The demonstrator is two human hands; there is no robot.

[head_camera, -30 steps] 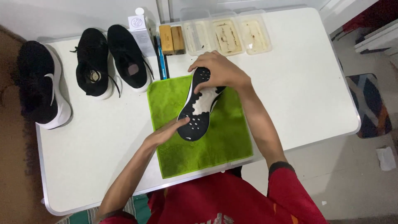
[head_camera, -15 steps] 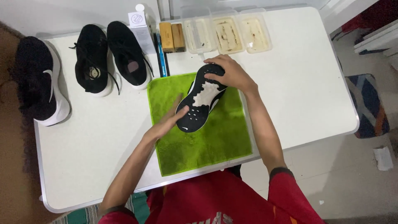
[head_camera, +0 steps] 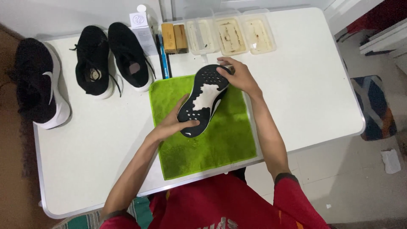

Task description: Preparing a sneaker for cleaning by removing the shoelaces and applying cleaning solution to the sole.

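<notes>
The shoe (head_camera: 203, 99) is black, turned sole-up so its black tread with a white middle patch and small white dots faces the camera; it lies aslant over the upper half of the green towel (head_camera: 212, 144), one end toward the tubs and the other toward the person. The left hand (head_camera: 171, 125) grips the near end, thumb laid across the sole and fingers curled under the edge. The right hand (head_camera: 237, 76) clasps the far end, fingers wrapped over its rim. Whether the shoe touches the towel or is held just above it cannot be told. The towel is square, bright lime and lies flat at the near-middle of a white table (head_camera: 309, 93) with a pale metal edge. Along the far side stand three clear tubs (head_camera: 231, 36) with brownish stains, two wooden blocks (head_camera: 174, 38), a blue brush handle (head_camera: 163, 59) and a white box (head_camera: 142, 27). To the left sit a pair of black shoes (head_camera: 112, 59) side by side with white soles, and farther left a single black shoe (head_camera: 40, 85) lying on its side near the table's edge. The person wears a red shirt (head_camera: 220, 203). The floor is pale tile on the right, with a patterned mat (head_camera: 377, 106) and a scrap of white paper (head_camera: 391, 161); a white wall runs behind the table.
</notes>
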